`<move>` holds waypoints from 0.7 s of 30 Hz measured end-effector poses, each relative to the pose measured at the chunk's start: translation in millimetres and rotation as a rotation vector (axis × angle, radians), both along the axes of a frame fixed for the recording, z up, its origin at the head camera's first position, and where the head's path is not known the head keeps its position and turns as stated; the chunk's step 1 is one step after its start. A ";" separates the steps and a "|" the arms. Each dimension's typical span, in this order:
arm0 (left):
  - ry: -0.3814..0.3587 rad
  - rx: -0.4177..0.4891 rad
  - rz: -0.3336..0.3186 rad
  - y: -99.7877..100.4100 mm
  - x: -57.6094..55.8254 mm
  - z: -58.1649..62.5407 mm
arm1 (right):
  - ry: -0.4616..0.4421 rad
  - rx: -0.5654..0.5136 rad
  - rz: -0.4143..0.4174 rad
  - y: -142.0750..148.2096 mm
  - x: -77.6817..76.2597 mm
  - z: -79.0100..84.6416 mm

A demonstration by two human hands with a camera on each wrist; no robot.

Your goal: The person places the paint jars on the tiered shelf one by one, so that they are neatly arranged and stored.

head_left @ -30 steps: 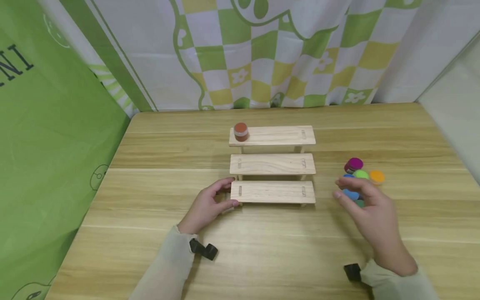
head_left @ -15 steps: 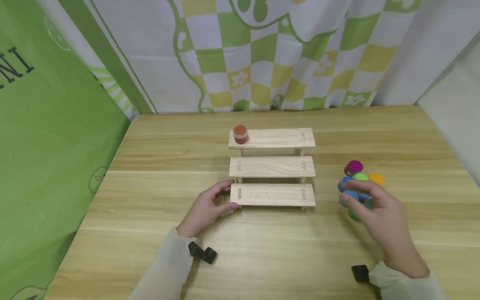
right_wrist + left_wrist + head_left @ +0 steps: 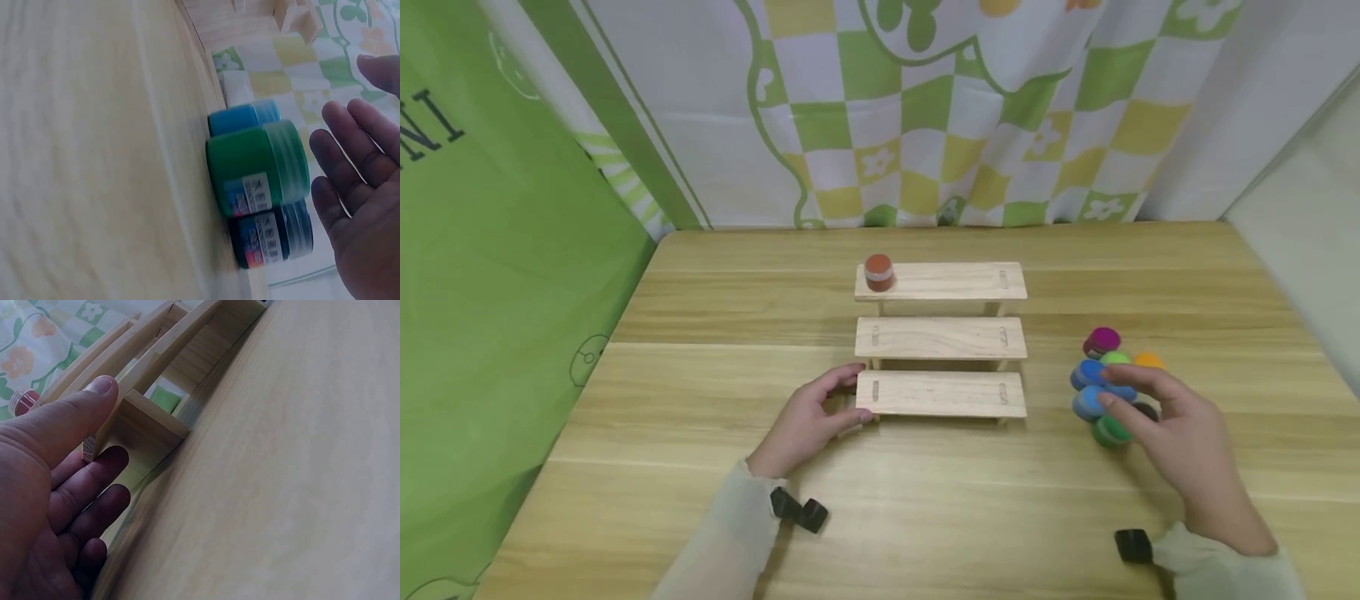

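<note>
A three-tier wooden display rack [image 3: 940, 394] stands mid-table in the head view. My left hand [image 3: 805, 427] grips the left end of its lowest board, thumb on one side and fingers on the other in the left wrist view. A brown-red paint jar [image 3: 878, 275] sits at the left end of the top board. My right hand [image 3: 1191, 446] hovers over a cluster of paint jars, thumb and fingers apart, holding nothing. Beneath it are a blue jar [image 3: 1086, 374], a light blue jar [image 3: 1087, 404], a green jar [image 3: 240, 169] and a dark jar [image 3: 259, 240].
Behind the right hand stand a purple jar [image 3: 1102, 342], a light green jar [image 3: 1115, 357] and an orange jar [image 3: 1150, 361], partly covered. A checked curtain [image 3: 925, 125] hangs along the table's [image 3: 722, 283] back edge, with green cloth [image 3: 512, 292] at the left.
My right hand has shifted right and slightly down over the jars, uncovering more of the blue and green ones. The left hand keeps its grip on the rack.
</note>
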State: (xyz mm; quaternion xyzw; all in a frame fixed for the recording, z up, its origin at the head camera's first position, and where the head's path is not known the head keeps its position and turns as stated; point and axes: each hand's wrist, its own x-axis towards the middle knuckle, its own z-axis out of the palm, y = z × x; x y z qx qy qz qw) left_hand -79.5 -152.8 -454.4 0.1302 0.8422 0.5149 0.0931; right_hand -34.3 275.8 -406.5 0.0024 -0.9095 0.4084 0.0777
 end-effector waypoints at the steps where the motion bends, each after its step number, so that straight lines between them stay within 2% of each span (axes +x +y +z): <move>1: 0.001 0.004 -0.001 -0.5 0.1 -0.3 | -0.011 -0.001 0.010 2.0 -0.9 -1.2; 7: -0.001 0.007 -0.005 -1.2 -0.3 -0.8 | -0.055 -0.035 0.050 16.5 -4.0 -7.7; 13: 0.007 0.008 -0.005 -0.1 -1.3 2.4 | -0.093 -0.006 0.057 30.4 -4.5 -8.1; 17: 0.011 0.009 0.000 0.3 -0.8 3.0 | -0.140 0.021 0.037 37.5 -2.8 -6.1; 21: 0.010 0.002 0.006 0.2 0.6 0.8 | -0.167 -0.006 0.022 43.5 -2.2 -5.5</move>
